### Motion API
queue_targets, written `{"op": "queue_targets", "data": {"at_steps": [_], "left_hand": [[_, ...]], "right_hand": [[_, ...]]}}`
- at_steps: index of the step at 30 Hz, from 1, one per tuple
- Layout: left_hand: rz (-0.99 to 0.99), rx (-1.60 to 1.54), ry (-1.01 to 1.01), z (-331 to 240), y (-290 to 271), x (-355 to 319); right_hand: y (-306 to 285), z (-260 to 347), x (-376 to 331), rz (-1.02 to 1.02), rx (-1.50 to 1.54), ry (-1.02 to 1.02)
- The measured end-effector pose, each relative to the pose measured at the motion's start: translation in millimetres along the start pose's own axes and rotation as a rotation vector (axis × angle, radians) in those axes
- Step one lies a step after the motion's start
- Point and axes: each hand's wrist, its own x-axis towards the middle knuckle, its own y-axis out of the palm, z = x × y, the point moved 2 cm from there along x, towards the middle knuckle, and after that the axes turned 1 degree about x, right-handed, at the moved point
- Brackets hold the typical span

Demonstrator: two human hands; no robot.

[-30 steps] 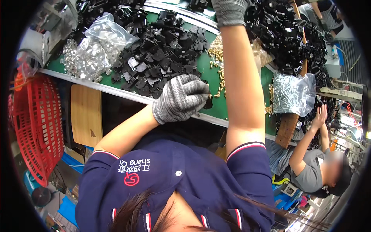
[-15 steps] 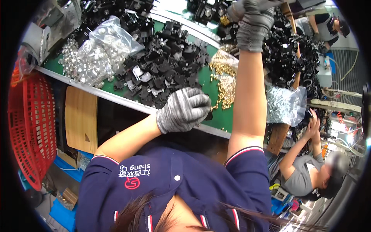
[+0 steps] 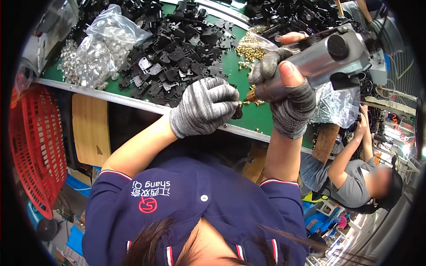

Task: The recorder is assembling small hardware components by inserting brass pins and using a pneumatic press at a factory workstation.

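Observation:
My right hand (image 3: 290, 91), in a grey glove with bare fingertips, is wrapped round a silver power screwdriver (image 3: 310, 62). The tool lies nearly level, its brass-coloured tip (image 3: 251, 96) pointing left. Just left of that tip, my gloved left hand (image 3: 204, 106) is closed on a small black metal part (image 3: 238, 111) at the table's front edge. A small brass screw (image 3: 240, 103) shows at the part's top, close to the driver tip; whether they touch I cannot tell. Most of the black part is hidden by my fingers.
Black brackets (image 3: 177, 57) are heaped behind my left hand. Left of them lie clear round pieces (image 3: 84, 66) and a plastic bag (image 3: 117, 26). Brass screws (image 3: 250, 52) and a bag of silver screws (image 3: 339, 104) lie rightward. A red basket (image 3: 37, 150) stands left; a co-worker (image 3: 355, 177) sits right.
My right hand has come back from the far side, bringing the power screwdriver down beside my left hand. My left hand has shifted slightly, still closed on the black part.

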Motion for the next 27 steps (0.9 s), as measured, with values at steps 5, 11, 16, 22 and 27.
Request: {"op": "queue_targets", "data": {"at_steps": [5,11,16,22,27], "left_hand": [[-0.004,0.011,-0.01,-1,0,0],[-0.005,0.015,0.007,0,-1,1],[0.012,0.021,0.007,0,-2,2],[0.011,0.046,0.004,-1,-2,1],[0.0,0.028,0.011,-2,-2,2]], "right_hand": [[-9,-9,-4,0.006,-0.013,0.02],[-19,-14,4,0.027,-0.406,-0.109],[-23,-17,4,0.057,-0.441,-0.104],[-22,-25,-3,-0.011,-0.147,0.006],[-24,-30,-1,-0.022,-0.11,-0.128]]}}
